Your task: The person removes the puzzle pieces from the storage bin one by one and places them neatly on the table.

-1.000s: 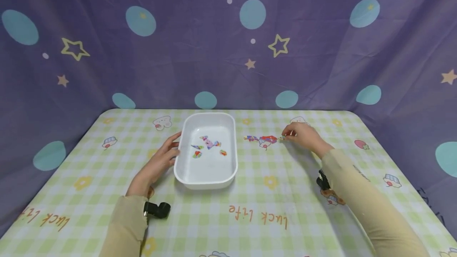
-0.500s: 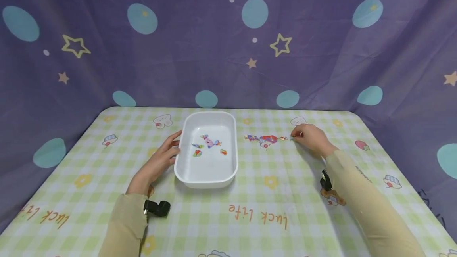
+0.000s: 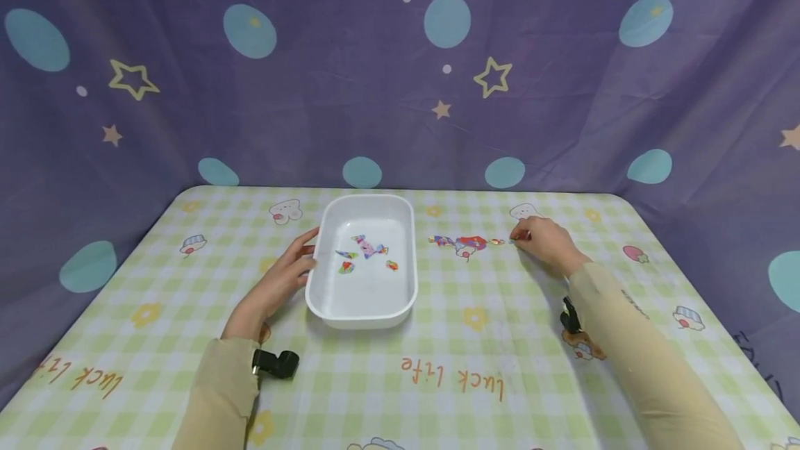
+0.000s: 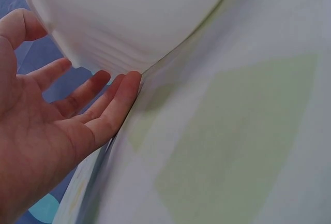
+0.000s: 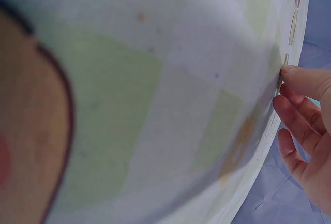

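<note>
A white plastic tray (image 3: 361, 323) stands on the table left of centre. My left hand (image 3: 282, 282) is at its left side, its spread fingertips touching the tray's outer wall in the left wrist view. Inside the tray lie several small flat colourful pieces (image 3: 365, 248). To its right, a row of flat pieces runs across the cloth: a blue-red one (image 3: 442, 241), a larger red one (image 3: 476, 242) and a little one (image 3: 497, 242). At the row's right end my right hand (image 3: 545, 243) pinches a small flat piece (image 5: 280, 84) against the table, mostly hidden by the fingers.
A green-and-white checked cloth (image 3: 375, 394) with printed cartoons and lettering covers the table. Behind it hangs a purple curtain (image 3: 350, 110) with stars and blue ovals. Each wrist carries a small black camera, such as the left one (image 3: 278, 364).
My right hand has shifted slightly right along the row, uncovering the little piece, and now stays at the row's right end. The left hand has kept its place at the tray.
</note>
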Demonstrator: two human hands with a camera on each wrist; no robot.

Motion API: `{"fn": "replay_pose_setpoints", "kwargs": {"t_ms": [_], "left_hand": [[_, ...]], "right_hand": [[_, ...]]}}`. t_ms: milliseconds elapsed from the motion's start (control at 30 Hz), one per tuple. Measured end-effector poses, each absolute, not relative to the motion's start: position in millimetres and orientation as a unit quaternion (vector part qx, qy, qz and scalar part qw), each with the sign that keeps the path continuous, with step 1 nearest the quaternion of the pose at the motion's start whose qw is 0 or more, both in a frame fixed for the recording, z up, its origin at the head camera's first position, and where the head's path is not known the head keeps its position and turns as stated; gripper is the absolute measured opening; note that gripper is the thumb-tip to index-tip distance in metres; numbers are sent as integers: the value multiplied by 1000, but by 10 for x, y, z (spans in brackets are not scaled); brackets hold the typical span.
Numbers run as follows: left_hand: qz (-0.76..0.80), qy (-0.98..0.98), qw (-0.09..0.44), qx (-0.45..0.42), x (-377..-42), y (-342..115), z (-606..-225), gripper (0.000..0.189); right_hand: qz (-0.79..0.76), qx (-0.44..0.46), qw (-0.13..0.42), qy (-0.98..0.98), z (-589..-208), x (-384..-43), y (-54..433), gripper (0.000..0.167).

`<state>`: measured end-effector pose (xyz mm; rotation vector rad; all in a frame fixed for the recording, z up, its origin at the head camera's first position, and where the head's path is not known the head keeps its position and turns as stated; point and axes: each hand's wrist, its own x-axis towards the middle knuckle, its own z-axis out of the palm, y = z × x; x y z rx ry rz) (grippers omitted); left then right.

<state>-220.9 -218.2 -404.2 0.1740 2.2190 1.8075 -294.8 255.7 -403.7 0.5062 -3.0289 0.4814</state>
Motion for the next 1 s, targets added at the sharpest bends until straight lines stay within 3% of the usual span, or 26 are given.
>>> {"fn": "replay_pose_setpoints", "kwargs": {"t_ms": [367, 1000], "left_hand": [[623, 768, 139, 53, -2202, -2194, -4054, 65], [628, 764, 138, 63, -2210, -2192, -4057, 65]], "right_hand": [[141, 165, 13, -976, -3925, -2946, 2400, 22], [133, 265, 45, -954, -3538, -2923, 1503, 22]]}}
